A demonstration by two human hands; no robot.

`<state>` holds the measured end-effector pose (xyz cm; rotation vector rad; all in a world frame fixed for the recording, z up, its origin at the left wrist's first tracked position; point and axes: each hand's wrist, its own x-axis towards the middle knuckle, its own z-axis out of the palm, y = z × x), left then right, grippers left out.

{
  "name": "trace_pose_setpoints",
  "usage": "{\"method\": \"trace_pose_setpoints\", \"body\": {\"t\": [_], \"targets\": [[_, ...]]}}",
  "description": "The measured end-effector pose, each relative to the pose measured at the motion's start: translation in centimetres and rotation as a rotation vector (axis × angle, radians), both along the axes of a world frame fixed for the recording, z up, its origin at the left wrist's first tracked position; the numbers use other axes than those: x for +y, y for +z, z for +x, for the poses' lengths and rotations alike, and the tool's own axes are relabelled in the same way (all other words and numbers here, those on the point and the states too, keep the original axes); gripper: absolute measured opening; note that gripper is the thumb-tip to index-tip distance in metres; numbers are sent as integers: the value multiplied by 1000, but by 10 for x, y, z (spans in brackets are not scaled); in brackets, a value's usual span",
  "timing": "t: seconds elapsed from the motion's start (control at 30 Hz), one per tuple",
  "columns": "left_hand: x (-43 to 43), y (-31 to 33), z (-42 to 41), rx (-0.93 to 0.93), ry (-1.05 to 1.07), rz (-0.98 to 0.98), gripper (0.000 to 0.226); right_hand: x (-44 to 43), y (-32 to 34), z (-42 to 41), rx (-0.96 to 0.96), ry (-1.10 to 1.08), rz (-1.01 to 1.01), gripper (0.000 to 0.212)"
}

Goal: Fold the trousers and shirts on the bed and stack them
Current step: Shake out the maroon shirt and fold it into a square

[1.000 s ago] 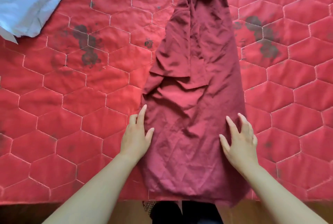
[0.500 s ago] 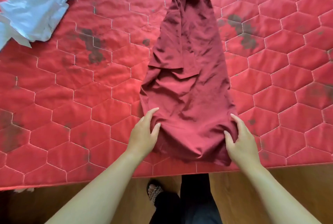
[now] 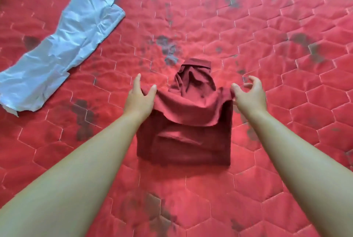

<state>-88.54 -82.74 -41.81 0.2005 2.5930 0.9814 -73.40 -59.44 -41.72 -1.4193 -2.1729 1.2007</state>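
Observation:
A maroon shirt (image 3: 183, 141) lies in the middle of the red quilted bed (image 3: 277, 32), narrowed lengthwise, its collar end (image 3: 196, 64) pointing away from me. Its lower part is doubled over the rest, and the hem edge sags in the air between my hands. My left hand (image 3: 140, 99) pinches the hem's left corner between thumb and fingers. My right hand (image 3: 248, 95) holds the right corner at the thumb, with its other fingers curled loosely above. A crumpled light blue garment (image 3: 63, 45) lies stretched out at the far left.
The bed cover is red with hexagon stitching and dark stains. Bare cover surrounds the maroon shirt on all sides. The blue garment lies well to the left of my left arm.
Both hands have taken the shirt's near hem and carried it up and away from me, folding the lower half over the upper part. The view has shifted forward over the bed.

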Motion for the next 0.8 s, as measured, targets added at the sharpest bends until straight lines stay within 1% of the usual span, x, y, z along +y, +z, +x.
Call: {"method": "trace_pose_setpoints", "body": {"t": [0.03,0.1,0.17,0.23,0.3,0.37,0.47,0.53,0.63,0.7,0.73,0.8], "targets": [[9,-8,-8,-22,-31,-57,67,12,-5,-11,11,-7,-15,57],[17,-27,-6,-24,-156,-134,67,20,-19,-16,-21,42,21,54],[12,-48,12,-19,-257,-171,61,12,-40,-4,-75,180,38,52],[2,-67,34,-1,-300,-171,54,-1,-63,13,-123,332,16,52],[-7,-80,49,54,-334,-185,51,-13,-83,29,-167,418,-4,52],[-14,-88,60,98,-352,-227,53,-25,-98,41,-189,407,-15,53],[-15,-93,65,182,-401,-249,56,-35,-109,49,-196,292,-2,56],[-8,-96,62,222,-439,-257,55,-36,-113,47,-184,263,-12,57],[8,-99,54,214,-533,-258,53,-34,-114,37,-151,240,-41,48],[18,-102,50,227,-608,-272,48,-30,-113,31,-150,231,-53,40],[22,-102,47,238,-622,-259,42,-28,-112,28,-144,223,-59,37],[30,-100,42,258,-588,-170,23,-24,-109,24,-109,194,-60,30]]}}
